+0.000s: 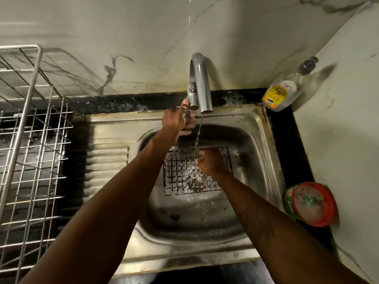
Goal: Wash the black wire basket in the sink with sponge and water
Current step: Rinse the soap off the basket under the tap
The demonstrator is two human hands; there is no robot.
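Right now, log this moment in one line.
water: running | left hand: grips tap | right hand: holds basket | basket: in sink

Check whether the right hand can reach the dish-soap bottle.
Probably yes: the right hand, holding the black wire basket, has only bare sink rim between it and the dish-soap bottle.

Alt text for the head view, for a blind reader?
A person's left hand holds the tap handle while a stream of water falls onto the black wire basket, gripped by the right hand in a steel sink.
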